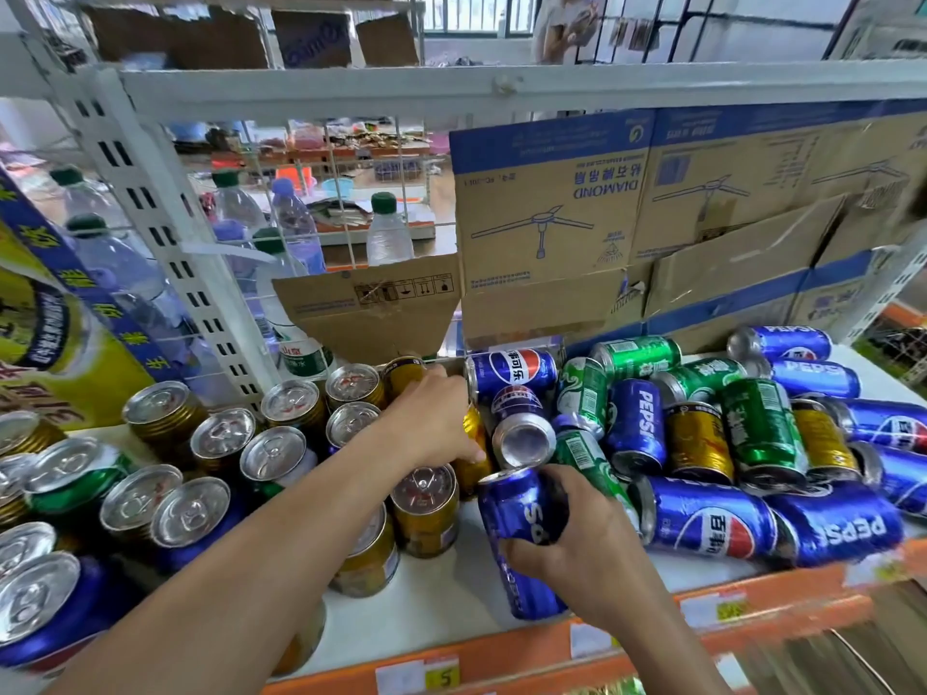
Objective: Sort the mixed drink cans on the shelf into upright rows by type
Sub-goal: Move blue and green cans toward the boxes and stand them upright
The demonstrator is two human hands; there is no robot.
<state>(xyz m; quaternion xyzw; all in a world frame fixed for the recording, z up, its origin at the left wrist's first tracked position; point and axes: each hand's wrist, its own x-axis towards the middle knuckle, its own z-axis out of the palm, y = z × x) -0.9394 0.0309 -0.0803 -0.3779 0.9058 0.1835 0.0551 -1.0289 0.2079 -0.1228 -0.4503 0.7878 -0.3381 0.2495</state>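
At the near edge of the shelf (441, 614), the right hand (587, 544) has its fingers curled round a tilted blue can (516, 509); a loose hold could drop it off the front. Farther back, the left hand (431, 423) grips a gold can (474, 436) beside the heap of lying cans (637, 423). Tugging it free could set them rolling, or the forearm could topple the upright cans (273, 453) on the left.
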